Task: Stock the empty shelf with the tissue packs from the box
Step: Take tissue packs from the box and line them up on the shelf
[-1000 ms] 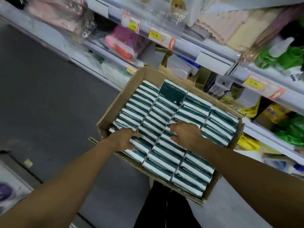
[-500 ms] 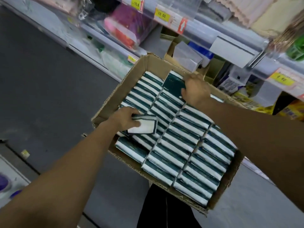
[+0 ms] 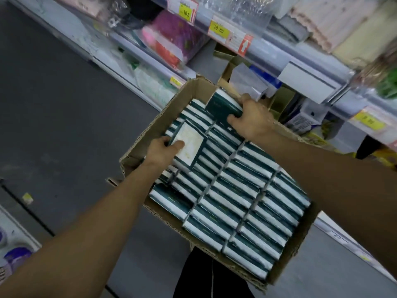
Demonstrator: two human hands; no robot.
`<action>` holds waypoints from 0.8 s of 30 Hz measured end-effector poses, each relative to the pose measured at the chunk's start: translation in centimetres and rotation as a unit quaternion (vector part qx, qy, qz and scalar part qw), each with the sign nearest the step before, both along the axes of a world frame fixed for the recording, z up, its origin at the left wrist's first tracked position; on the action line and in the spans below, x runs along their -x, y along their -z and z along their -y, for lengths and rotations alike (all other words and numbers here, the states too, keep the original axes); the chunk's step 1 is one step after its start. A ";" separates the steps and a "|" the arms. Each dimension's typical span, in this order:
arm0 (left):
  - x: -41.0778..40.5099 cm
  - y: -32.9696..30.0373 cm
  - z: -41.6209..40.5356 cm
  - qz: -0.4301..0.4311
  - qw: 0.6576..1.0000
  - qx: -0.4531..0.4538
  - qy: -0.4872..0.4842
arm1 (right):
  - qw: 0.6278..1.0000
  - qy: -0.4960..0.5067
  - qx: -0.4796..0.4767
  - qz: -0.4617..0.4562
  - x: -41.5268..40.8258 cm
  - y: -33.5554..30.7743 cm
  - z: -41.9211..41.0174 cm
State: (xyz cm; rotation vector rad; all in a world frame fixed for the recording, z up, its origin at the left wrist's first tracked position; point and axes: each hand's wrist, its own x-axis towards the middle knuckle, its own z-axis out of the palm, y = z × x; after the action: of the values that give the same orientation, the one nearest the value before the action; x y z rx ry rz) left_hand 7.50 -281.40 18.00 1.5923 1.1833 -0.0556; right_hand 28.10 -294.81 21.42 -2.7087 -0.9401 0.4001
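Over a cardboard box [image 3: 150,136] of upright tissue packs [image 3: 247,190], left hand [image 3: 164,148] pinches 1 pack [image 3: 189,141] white face up; right hand [image 3: 251,120] grips a dark-green pack [image 3: 223,106], long axis slanting down-right.

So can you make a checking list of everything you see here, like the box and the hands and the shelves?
Surface: grey floor, under the box.
Job's things: cardboard box packed with green-and-white tissue packs in rows.
Clutter: small pale scrap on the floor.
Grippers: left hand grips a pack lifted white face up; right hand grips a dark green pack.
Cables: nothing seen.
Surroundings: shelves with yellow price tags, bagged goods.
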 end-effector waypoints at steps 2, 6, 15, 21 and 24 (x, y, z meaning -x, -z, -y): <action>-0.3 -2.1 0.1 0.026 0.999 0.015 -0.038 | 0.987 0.055 -0.101 -0.112 0.4 -2.1 0.4; -1.0 -7.4 0.7 0.121 0.988 0.018 -0.094 | 0.911 0.118 -0.281 -0.278 1.0 -7.3 2.7; -4.0 -20.4 3.3 0.223 0.974 0.037 0.010 | 0.864 0.143 -0.388 -0.287 2.5 -21.3 9.9; -7.4 -29.3 5.9 0.296 0.949 -0.021 0.103 | 0.865 0.152 -0.438 -0.190 3.4 -29.4 15.8; -9.6 -33.2 7.3 0.333 0.933 -0.030 0.134 | 0.858 0.161 -0.469 -0.133 3.0 -33.3 19.1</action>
State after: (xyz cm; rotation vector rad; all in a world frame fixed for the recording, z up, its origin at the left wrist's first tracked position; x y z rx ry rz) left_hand 17.10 -288.74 51.24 1.6283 0.4400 0.3247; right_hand 25.13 -313.89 54.76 -1.7876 -0.4056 0.1624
